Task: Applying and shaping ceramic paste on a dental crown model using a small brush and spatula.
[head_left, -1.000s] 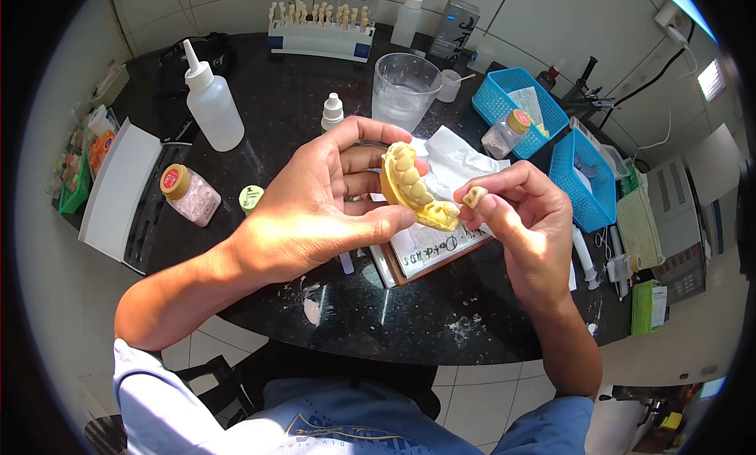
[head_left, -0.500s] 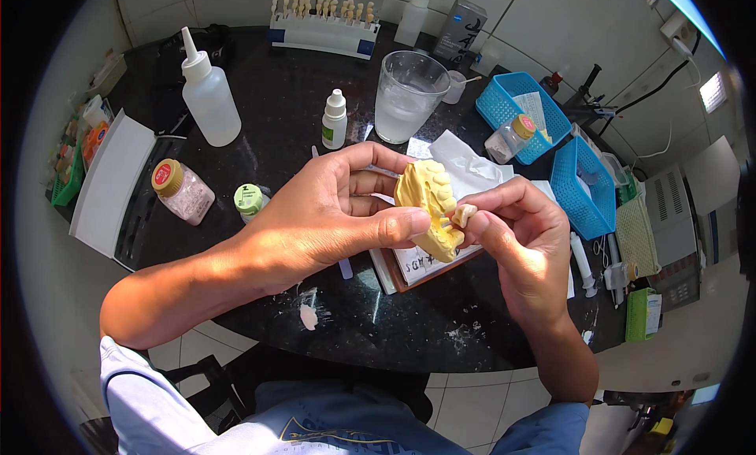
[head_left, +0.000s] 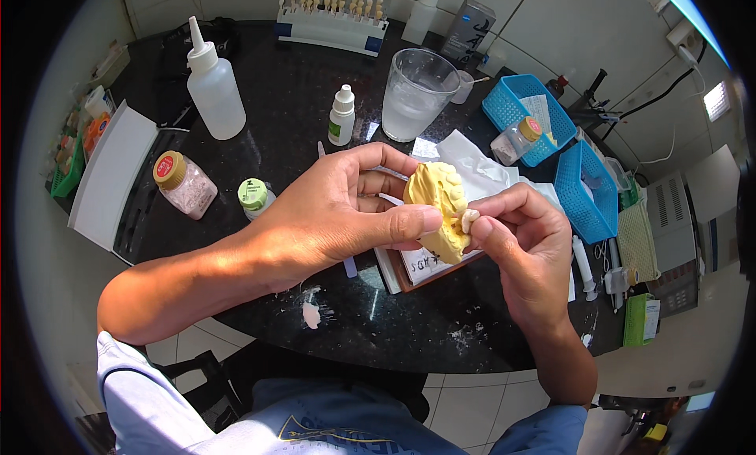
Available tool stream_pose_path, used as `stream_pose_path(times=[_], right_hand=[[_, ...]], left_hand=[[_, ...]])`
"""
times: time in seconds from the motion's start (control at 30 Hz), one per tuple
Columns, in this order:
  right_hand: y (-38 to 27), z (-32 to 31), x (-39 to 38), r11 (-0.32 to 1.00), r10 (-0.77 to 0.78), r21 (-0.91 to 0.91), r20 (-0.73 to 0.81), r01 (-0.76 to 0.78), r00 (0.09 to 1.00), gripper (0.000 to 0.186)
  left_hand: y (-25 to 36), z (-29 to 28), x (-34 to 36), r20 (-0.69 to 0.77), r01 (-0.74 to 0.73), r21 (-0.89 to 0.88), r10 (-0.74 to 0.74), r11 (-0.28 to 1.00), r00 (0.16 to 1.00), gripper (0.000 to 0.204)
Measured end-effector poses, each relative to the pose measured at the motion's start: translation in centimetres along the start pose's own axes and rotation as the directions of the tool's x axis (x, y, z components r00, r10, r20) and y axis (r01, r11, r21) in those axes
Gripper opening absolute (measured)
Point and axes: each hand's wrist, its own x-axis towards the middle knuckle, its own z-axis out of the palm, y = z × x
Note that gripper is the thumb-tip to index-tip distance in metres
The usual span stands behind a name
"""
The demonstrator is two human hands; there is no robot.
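Observation:
A yellow dental cast (head_left: 431,189) with moulded teeth is tilted up above the middle of the black worktop. My left hand (head_left: 350,207) grips it, thumb on the near side and fingers behind. Between the thumb and forefinger of my right hand (head_left: 520,238) is a small cream-coloured dental piece (head_left: 469,220), like a tooth or bridge. It sits right by the cast's right edge; whether it touches, I cannot tell. Beneath both hands lie a notepad with a brown edge (head_left: 417,283) and crumpled white paper (head_left: 472,159).
A glass of water (head_left: 411,100), a small dropper bottle (head_left: 342,116) and a tall squeeze bottle (head_left: 216,92) stand beyond. Jars of pink powder (head_left: 187,189) and a green-capped bottle (head_left: 253,195) are at left. Blue baskets (head_left: 592,195) line the right. A tooth shade rack (head_left: 331,31) is at the back.
My right hand has brought the small dental piece closer to the cast's edge. My left hand has turned the cast slightly. The whole view has shifted a little.

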Motion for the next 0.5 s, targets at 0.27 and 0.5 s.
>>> stream_pose_path(times=[0.27, 0.5], right_hand=[[0.14, 0.19, 0.00, 1.000, -0.024, -0.011, -0.010, 0.024, 1.000, 0.011], [-0.07, 0.15, -0.16, 0.998, -0.044, -0.050, 0.000, 0.044, 0.999, 0.012]], left_hand=[[-0.08, -0.15, 0.04, 0.020, 0.005, -0.012, -0.005, 1.000, 1.000, 0.056], [0.11, -0.07, -0.01, 0.020, 0.005, 0.017, -0.005, 1.000, 1.000, 0.054]])
